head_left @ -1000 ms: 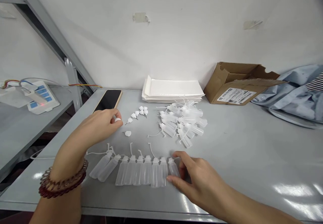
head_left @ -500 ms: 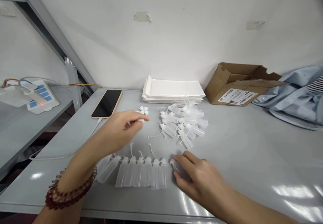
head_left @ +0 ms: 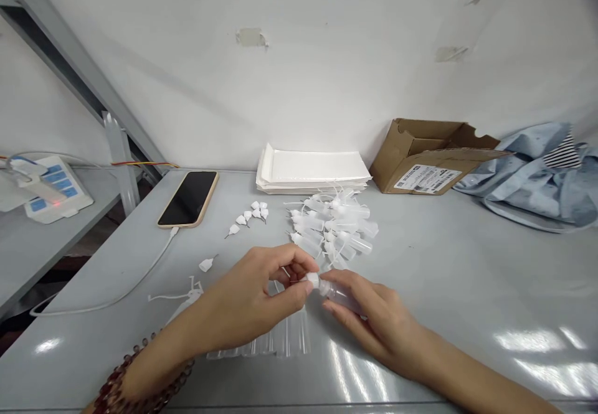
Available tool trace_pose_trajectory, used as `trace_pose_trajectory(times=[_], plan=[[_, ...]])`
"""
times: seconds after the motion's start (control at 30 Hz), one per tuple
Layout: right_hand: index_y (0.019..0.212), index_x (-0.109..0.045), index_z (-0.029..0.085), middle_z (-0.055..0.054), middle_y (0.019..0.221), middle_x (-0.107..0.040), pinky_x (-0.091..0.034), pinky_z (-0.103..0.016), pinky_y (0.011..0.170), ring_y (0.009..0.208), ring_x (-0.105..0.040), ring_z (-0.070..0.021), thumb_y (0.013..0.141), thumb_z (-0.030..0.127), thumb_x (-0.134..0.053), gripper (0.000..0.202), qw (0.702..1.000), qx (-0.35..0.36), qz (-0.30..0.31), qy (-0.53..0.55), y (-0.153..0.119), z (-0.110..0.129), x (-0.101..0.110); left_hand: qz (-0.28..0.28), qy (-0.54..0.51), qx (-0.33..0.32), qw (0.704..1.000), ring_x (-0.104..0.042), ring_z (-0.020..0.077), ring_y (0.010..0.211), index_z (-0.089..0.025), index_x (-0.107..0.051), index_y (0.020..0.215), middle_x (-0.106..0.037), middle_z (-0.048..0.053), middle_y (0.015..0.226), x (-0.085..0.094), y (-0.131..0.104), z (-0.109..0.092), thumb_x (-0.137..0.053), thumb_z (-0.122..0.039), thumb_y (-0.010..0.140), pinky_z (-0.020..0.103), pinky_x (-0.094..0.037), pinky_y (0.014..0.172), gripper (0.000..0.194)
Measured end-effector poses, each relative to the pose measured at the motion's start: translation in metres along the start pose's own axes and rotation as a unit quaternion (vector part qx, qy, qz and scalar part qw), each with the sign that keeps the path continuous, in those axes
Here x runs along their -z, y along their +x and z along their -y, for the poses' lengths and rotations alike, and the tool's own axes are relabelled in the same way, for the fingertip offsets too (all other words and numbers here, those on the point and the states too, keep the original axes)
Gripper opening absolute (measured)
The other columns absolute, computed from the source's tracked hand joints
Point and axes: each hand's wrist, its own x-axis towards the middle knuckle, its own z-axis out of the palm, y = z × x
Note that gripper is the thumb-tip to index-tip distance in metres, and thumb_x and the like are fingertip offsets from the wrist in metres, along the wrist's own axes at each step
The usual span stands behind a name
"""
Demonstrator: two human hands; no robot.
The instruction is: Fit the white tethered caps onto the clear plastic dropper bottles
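Note:
My left hand [head_left: 261,296] pinches a white needle cap [head_left: 312,280] between thumb and fingers, at the neck of a clear bottle. That bottle [head_left: 343,297] lies tilted in my right hand [head_left: 378,314], its mouth pointing left toward the cap. Whether cap and neck are joined is too small to tell. Below my left hand is a row of clear bottles [head_left: 283,336], their tops partly hidden by the hand. A pile of capped bottles [head_left: 348,224] lies beyond my hands. Several loose white needle caps [head_left: 234,230] are on the table to the left of it.
A phone [head_left: 189,199] with a white cable lies at the left. White envelopes [head_left: 317,168] are stacked by the wall, beside an open cardboard box [head_left: 430,159]. Blue cloth [head_left: 532,177] is at the far right, a power strip [head_left: 58,190] at the far left.
My left hand has moved right from the loose caps, bringing a cap to the bottle. My right hand has raised the bottle slightly. The view has shifted a little.

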Motion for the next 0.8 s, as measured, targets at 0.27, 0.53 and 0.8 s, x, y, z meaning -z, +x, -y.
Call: trace_pose_trajectory(times=[0.27,0.53,0.8], plan=[[0.116,-0.038,0.020,-0.007,0.091,-0.070,-0.055,-0.028,0.058,0.071,-0.069,-0.0172,0.099,0.033,-0.038,0.021,0.997,0.038,-0.053,-0.040,0.000,-0.002,-0.008,0.024,-0.143,-0.005,0.989,-0.062,0.0119,0.076,-0.022,-0.066,0.090,-0.068,-0.003,0.080,-0.008,0.003,0.006,-0.059,-0.034,0.087,0.023,-0.050,0.070,0.014],[0.110,-0.038,0.022,-0.003,0.081,-0.064,-0.048,-0.027,0.055,0.062,-0.061,-0.0154,0.097,0.040,-0.041,0.022,0.998,-0.034,-0.042,0.045,0.000,-0.003,-0.009,-0.003,-0.078,-0.045,0.996,-0.061,0.0124,0.072,-0.022,-0.068,0.091,-0.066,-0.002,0.078,-0.011,0.006,0.009,-0.058,-0.026,0.086,0.024,-0.050,0.067,0.012],[0.097,-0.036,0.023,0.010,0.061,-0.033,-0.025,-0.018,0.044,0.048,-0.025,-0.0059,0.094,0.046,-0.046,0.025,0.846,-0.191,0.074,0.492,0.008,0.007,0.003,-0.026,0.006,-0.226,0.974,-0.063,0.0139,0.083,-0.021,-0.067,0.098,-0.069,0.001,0.091,-0.008,0.007,0.014,-0.060,-0.017,0.084,0.025,-0.051,0.076,0.017]])
